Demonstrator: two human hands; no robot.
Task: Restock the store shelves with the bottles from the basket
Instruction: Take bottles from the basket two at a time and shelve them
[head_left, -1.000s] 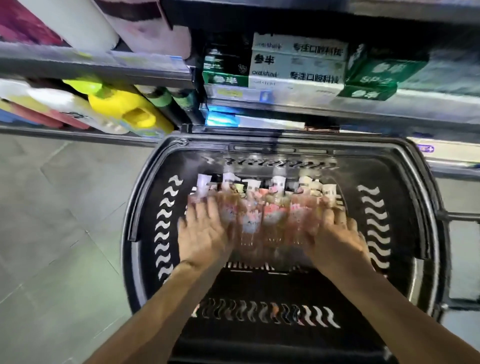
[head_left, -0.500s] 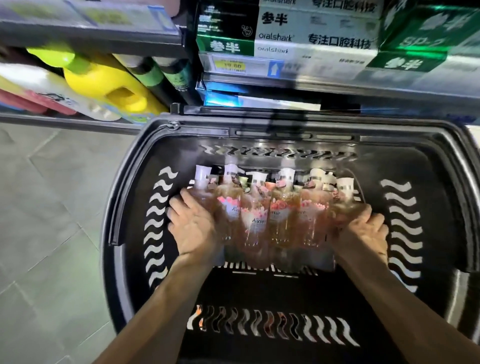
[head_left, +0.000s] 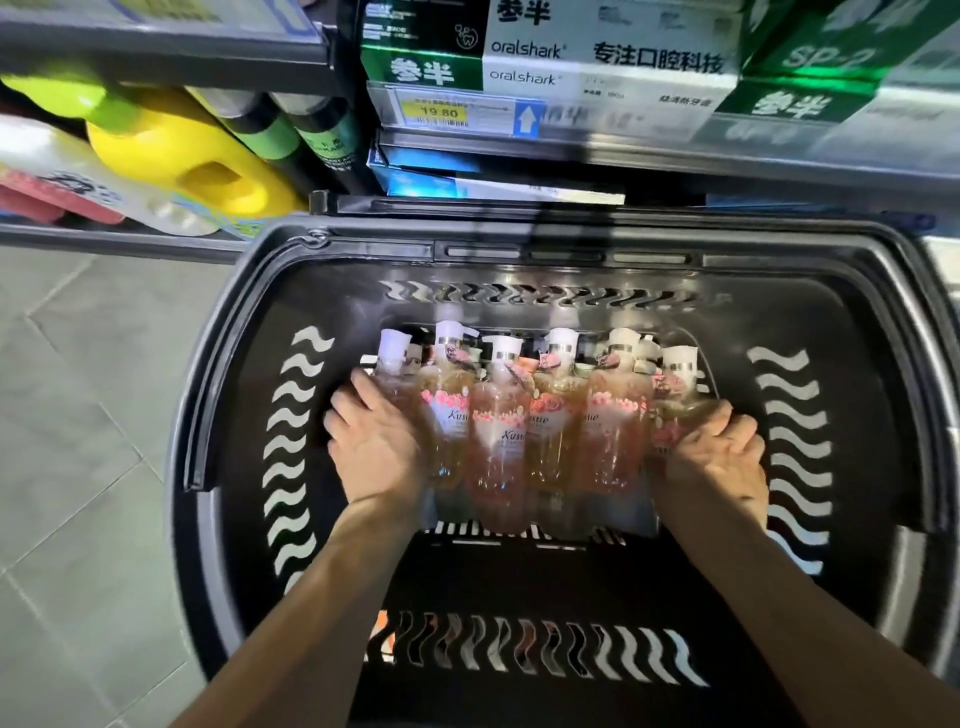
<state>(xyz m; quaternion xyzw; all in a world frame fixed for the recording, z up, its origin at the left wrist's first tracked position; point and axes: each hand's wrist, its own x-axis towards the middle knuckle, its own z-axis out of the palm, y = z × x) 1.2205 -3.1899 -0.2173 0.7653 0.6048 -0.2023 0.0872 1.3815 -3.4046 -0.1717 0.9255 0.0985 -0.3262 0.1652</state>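
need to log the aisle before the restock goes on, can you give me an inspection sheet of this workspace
surface: grey tiled floor; the black basket sits in front of the shelves.
job's things: a row of pink bottles with white pump caps, in the far half of the basket.
clutter: nothing seen.
hands: left hand grips the left end of the row; right hand grips the right end, fingers curled.
cables: nothing seen.
surroundings: shelves hold a yellow jug, green-labelled dark bottles, toothpaste boxes and a price tag reading 19.80.
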